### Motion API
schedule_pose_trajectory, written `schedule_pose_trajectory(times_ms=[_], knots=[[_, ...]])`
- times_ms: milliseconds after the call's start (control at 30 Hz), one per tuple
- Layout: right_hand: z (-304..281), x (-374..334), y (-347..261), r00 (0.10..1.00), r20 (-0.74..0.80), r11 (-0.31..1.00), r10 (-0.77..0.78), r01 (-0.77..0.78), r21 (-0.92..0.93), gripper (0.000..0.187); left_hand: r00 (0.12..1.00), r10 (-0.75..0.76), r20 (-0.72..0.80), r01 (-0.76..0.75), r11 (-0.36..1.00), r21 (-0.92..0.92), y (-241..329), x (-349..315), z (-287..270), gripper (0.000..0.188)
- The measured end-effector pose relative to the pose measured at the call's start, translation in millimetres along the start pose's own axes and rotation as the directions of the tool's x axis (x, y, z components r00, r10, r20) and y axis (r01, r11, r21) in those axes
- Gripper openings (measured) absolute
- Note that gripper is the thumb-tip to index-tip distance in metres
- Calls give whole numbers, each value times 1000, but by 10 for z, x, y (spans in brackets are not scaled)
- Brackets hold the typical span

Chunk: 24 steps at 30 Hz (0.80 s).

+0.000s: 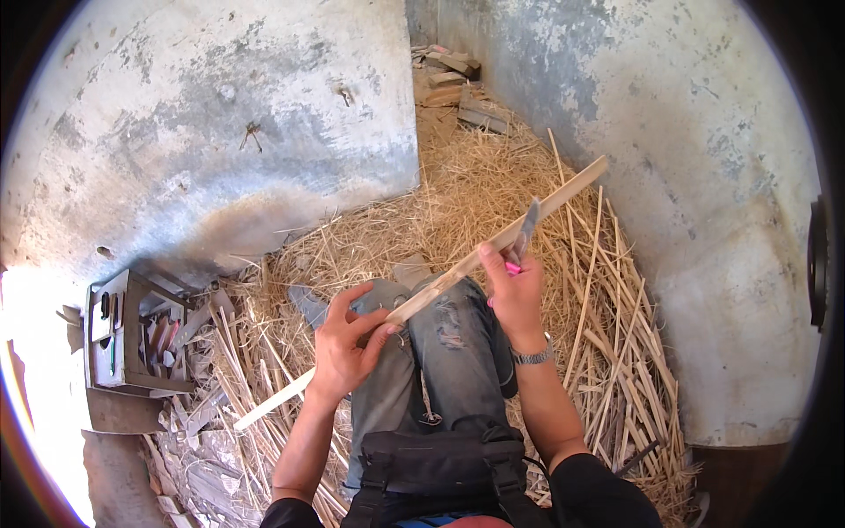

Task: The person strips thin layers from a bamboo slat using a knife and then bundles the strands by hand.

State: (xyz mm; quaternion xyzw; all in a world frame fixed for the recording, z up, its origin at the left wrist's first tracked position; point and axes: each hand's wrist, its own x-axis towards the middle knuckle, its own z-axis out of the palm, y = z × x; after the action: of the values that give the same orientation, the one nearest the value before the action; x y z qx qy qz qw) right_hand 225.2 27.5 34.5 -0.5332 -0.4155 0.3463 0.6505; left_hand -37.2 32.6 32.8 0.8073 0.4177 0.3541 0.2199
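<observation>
A long, flat, pale strip that looks like split bamboo (451,278) slants across my lap, from low on the left to its raised far end on the right. Near its middle, my left hand (346,350) pinches it between thumb and fingers. My right hand (518,304) is closed around the pink handle of a knife (530,224). The blade points up and away, beside the strip. My right thumb lies along the strip just below the blade. Most of the knife's handle is hidden in my fingers.
Shavings (480,176) cover the floor ahead, with many loose thin strips (620,374) heaped at the right. At the left stands a small wooden stool (132,330) on its side, with tools in it. Worn walls (264,106) close in both sides; bricks (453,66) lie far back.
</observation>
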Motion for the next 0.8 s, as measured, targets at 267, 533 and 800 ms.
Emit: schedule_pose_trajectory(times_ms=[267,533,800], knots=[[-346,299,-41,948,-303,899,98,46,436,22,945,-306,115,288,947,144,-658,-115,-514,74],[-617,330,-13,932,-350,884,90,87,459,26,972,-233,1,220,919,328,-837,-335,-639,86],[-64,-71,-9,969,-112,846,219,-131,516,28,982,162,-99,-136,965,225,-75,-27,-47,75]])
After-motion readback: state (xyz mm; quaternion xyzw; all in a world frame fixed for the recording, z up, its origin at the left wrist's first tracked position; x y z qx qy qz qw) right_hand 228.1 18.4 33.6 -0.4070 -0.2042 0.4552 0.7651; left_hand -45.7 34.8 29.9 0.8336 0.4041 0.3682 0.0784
